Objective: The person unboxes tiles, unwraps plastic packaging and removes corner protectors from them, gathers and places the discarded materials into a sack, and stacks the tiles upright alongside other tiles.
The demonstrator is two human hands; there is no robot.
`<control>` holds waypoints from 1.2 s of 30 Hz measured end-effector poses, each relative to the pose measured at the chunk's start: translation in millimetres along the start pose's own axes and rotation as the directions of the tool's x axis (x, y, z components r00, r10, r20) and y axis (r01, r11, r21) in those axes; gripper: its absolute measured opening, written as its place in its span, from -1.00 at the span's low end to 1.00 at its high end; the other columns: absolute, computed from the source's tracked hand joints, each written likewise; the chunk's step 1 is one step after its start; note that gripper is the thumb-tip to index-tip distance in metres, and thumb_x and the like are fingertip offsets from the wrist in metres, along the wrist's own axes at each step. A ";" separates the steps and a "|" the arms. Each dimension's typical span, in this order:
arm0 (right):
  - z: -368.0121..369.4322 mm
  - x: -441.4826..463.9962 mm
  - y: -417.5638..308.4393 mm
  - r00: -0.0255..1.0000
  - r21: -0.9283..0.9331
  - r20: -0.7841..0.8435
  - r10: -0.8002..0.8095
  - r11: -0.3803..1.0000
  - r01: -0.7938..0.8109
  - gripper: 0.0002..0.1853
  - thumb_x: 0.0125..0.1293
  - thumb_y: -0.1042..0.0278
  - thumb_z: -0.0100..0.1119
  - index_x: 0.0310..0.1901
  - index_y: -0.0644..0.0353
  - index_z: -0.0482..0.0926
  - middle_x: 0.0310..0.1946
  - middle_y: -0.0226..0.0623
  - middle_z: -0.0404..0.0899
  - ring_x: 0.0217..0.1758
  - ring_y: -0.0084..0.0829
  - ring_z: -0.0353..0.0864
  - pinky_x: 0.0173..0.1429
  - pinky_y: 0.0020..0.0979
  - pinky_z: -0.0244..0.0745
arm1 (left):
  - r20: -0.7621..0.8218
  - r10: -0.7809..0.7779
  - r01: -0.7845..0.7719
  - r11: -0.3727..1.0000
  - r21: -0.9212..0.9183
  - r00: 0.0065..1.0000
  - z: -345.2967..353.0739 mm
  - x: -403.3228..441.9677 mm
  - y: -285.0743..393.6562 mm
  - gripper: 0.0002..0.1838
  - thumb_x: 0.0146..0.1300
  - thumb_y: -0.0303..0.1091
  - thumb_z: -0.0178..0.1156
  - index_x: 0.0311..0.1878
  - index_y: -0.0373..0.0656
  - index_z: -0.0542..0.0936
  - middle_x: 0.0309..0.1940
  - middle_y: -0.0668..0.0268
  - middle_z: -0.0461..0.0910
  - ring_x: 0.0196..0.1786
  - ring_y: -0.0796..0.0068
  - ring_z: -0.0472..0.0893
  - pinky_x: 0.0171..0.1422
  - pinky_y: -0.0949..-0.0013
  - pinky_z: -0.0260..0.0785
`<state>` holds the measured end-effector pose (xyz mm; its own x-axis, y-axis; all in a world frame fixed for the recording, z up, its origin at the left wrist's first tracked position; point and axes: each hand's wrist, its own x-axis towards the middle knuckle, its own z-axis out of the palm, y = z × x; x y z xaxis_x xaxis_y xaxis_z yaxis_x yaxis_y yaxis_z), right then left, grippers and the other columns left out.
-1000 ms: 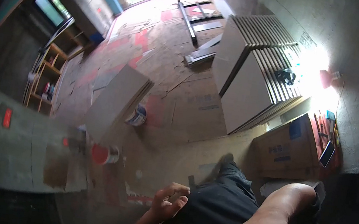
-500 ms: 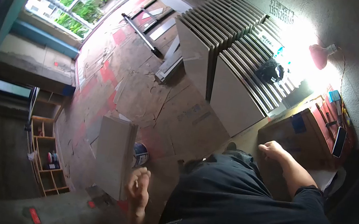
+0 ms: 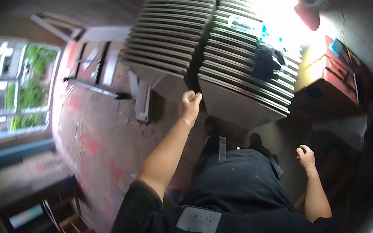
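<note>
My left hand [image 3: 190, 107] is stretched forward with its fingers curled in, and nothing shows in them. It appears just in front of the near faces of two rows of flat grey panels, the left row [image 3: 167, 40] and the right row [image 3: 245, 84]; whether it touches them I cannot tell. On the right row lie a black crumpled item [image 3: 265, 63], perhaps cloth or gloves, and a clear plastic bottle [image 3: 244, 25]. Low on the right, my right hand [image 3: 306, 157] hangs in the air beside my body, fingers loosely closed and no object visible in it.
A cardboard box [image 3: 319, 93] with tools on top stands right of the panels, below a lit lamp [image 3: 308, 15]. Metal frame pieces [image 3: 98, 88] and narrow offcuts [image 3: 142, 102] lie on the floor at left, towards the window [image 3: 15, 89]. Wooden shelving [image 3: 76, 226] shows lower left.
My view has turned left to right, bringing the panel rows in front of me. My left hand has swung forward to them; the right hand has moved away from the cardboard box.
</note>
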<state>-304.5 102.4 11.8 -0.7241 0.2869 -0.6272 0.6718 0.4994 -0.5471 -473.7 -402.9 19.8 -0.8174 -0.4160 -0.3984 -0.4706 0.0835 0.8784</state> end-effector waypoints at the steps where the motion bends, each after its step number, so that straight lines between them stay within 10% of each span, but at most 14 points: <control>1: 11.6 -19.3 -0.9 0.998 0.035 -0.031 0.059 0.998 -0.058 -0.58 0.27 0.19 0.20 0.05 0.32 0.61 -0.26 -0.14 0.69 -0.34 -0.42 0.66 -0.14 -0.38 0.57 | 0.003 0.062 -0.062 0.998 0.033 0.998 15.7 37.9 -18.4 -0.46 0.29 -0.08 0.32 0.13 -0.32 0.48 -0.10 0.24 0.60 -0.04 0.40 0.58 0.15 0.34 0.42; 6: 74.7 -94.2 19.3 0.990 0.021 -0.142 0.012 1.000 -0.009 -0.60 0.31 0.26 0.20 0.09 0.35 0.56 -0.25 -0.28 0.63 -0.38 -0.52 0.61 -0.27 -0.49 0.52 | 0.015 0.233 -0.211 0.851 0.480 0.972 38.1 85.0 -6.8 -0.32 0.17 0.22 0.34 0.00 -0.26 0.48 -0.15 0.13 0.57 -0.04 0.14 0.57 0.11 0.13 0.40; 12: 105.1 -122.4 -56.2 0.906 0.403 -0.059 0.420 0.840 -0.363 -0.57 0.34 0.27 0.18 0.14 0.41 0.54 -0.17 -0.24 0.64 -0.31 -0.52 0.63 -0.12 -0.47 0.55 | 0.020 0.274 -0.252 0.853 0.456 0.962 41.4 80.4 -20.1 -0.25 0.19 0.32 0.26 0.03 -0.27 0.44 -0.05 0.04 0.52 0.04 0.01 0.52 0.15 0.08 0.37; 15: 111.0 -86.8 -44.5 0.910 0.513 -0.078 0.407 0.799 -0.314 -0.61 0.39 0.29 0.15 0.20 0.21 0.49 -0.27 -0.42 0.59 -0.39 -0.61 0.54 -0.43 -0.61 0.34 | 0.011 0.292 -0.262 0.840 0.474 0.956 40.8 79.5 -22.4 -0.25 0.19 0.32 0.26 0.02 -0.28 0.43 -0.09 0.02 0.53 -0.01 -0.01 0.53 0.12 0.08 0.37; 20: 99.0 -47.1 -97.4 0.849 0.810 -0.107 0.517 0.541 -0.227 -0.56 0.47 0.09 0.08 0.25 0.13 0.43 -0.04 -0.34 0.59 -0.23 -0.52 0.62 -0.24 -0.50 0.47 | 0.158 0.410 -0.435 0.778 0.454 0.898 14.1 76.6 -36.7 -0.34 0.19 0.26 0.31 -0.14 -0.27 0.44 -0.27 0.12 0.49 -0.18 0.13 0.51 -0.01 0.16 0.38; 25: 112.1 -34.4 -64.7 0.694 0.913 0.197 0.692 0.129 -0.387 -0.30 0.46 -0.02 0.00 0.47 0.19 0.08 0.38 -0.09 0.26 0.09 -0.12 0.57 -0.04 -0.21 0.58 | 0.205 0.211 -0.272 0.900 0.339 0.956 -39.3 24.3 -54.1 -0.37 0.23 0.11 0.36 0.00 -0.32 0.46 -0.11 0.17 0.51 -0.10 0.32 0.51 0.05 0.27 0.40; 29: 134.2 -34.7 -37.5 0.665 0.893 0.418 0.619 -0.146 -0.425 -0.34 0.47 0.03 -0.02 0.45 0.20 0.10 0.32 -0.01 0.33 0.06 -0.13 0.59 0.02 -0.22 0.62 | 0.156 -0.062 -0.011 0.904 0.427 0.986 -79.4 -17.8 -80.7 -0.30 0.33 0.13 0.24 0.17 -0.42 0.45 0.04 0.09 0.56 0.04 0.27 0.57 0.19 0.30 0.39; 34: 159.7 -20.9 -5.0 0.606 0.831 0.495 0.623 -0.136 -0.539 -0.67 0.44 0.25 0.05 0.14 0.22 0.44 -0.01 -0.14 0.58 -0.21 -0.35 0.63 -0.40 -0.41 0.55 | 0.378 -0.502 0.471 0.864 0.177 0.778 -96.7 -30.8 -49.7 -0.52 0.45 -0.05 0.12 0.04 -0.39 0.56 -0.10 0.21 0.64 -0.03 0.39 0.60 0.16 0.33 0.40; 36: 158.7 -23.5 -3.5 0.630 0.668 0.415 0.656 0.251 -0.700 -0.69 0.36 0.38 0.13 0.11 0.20 0.53 0.00 -0.17 0.60 -0.22 -0.43 0.61 -0.52 -0.42 0.41 | 0.384 -0.679 0.701 0.706 0.107 0.625 -100.8 -29.0 -44.6 -0.61 0.44 -0.16 0.11 0.03 -0.36 0.58 -0.09 0.25 0.64 -0.04 0.45 0.58 0.14 0.37 0.40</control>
<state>-265.1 -35.7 -59.5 0.0491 0.1696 -0.9843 0.7798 -0.6222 -0.0683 -395.5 -485.8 18.7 -0.3194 0.0311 -0.9471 -0.9401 -0.1359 0.3126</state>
